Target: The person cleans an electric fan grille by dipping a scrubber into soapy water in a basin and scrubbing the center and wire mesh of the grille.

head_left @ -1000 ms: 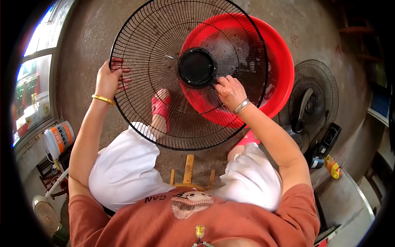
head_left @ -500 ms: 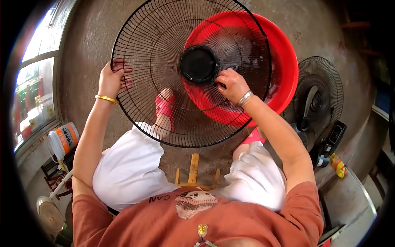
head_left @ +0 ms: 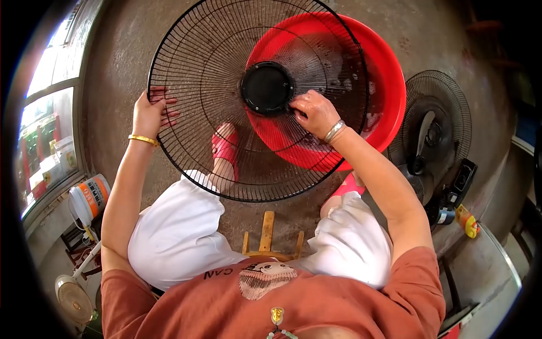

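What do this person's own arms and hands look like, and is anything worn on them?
Both hands are bare, with no gloves. Short rust-orange sleeves leave the forearms uncovered. Near the left hand is a smooth, narrow gold-coloured bracelet; near the right hand is a silver-coloured bangle. Any fine markings on them are too small to make out.

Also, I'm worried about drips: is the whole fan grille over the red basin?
No, much of the fan grille extends past the red basin, over the floor.
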A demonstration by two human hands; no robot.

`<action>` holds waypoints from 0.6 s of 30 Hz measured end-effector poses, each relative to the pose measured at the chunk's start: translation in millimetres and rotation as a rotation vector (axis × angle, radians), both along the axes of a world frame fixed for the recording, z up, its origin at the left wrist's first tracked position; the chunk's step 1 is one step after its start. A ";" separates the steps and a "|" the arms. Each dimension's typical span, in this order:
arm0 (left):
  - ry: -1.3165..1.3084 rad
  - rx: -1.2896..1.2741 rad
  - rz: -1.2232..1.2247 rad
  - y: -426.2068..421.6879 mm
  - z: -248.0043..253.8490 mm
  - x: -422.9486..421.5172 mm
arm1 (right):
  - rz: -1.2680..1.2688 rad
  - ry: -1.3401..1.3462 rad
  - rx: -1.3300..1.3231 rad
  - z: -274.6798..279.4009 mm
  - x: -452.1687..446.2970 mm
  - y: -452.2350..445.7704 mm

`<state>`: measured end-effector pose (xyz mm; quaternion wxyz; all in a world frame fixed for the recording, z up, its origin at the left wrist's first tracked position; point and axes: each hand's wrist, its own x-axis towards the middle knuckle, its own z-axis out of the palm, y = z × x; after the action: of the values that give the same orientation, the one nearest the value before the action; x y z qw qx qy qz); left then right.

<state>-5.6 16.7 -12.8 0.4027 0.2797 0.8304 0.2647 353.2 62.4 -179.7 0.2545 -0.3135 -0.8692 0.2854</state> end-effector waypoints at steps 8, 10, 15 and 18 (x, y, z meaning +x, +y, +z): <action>-0.022 0.038 0.032 0.7 3.5 3.4 | -0.029 -0.160 -0.132 18.6 30.8 13.5; -0.010 0.022 0.026 1.2 5.2 5.4 | -0.072 -0.051 -0.095 17.3 20.4 5.8; 0.022 -0.015 -0.007 1.2 5.3 4.4 | -0.001 -0.023 0.036 -0.9 -3.3 -0.3; -0.021 0.003 0.018 1.3 2.0 1.5 | 0.100 -0.274 -0.029 7.1 1.7 9.6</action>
<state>-4.1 18.0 -10.7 0.4083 0.2703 0.8282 0.2725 354.9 72.0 -172.7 0.1145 -0.3095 -0.9061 0.2648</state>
